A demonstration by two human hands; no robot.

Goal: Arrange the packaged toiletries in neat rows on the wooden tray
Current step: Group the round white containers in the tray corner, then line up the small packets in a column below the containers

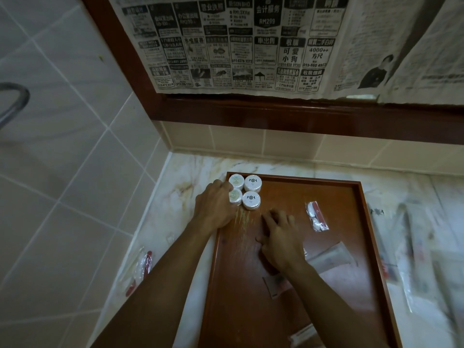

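Four round soaps [244, 192] in a two-by-two block, far left corner of tray [356, 222] — tray flat on marble counter [175, 197]. Left hand [216, 204] against the block's left side, fingers curled and touching the near left soap; cannot tell whether anything gripped. Right hand [278, 237] palm-down on tray floor, fingers spread apart, holding nothing visible. Red-and-white sachet [316, 216] right of that hand, apart from it. Pale tube [329, 257] just beside right wrist. Small packet [276, 285] partly under right forearm. More wrapped packets [414, 247] on counter right of tray — blurred. Red-capped packet [143, 267] on counter to the left.
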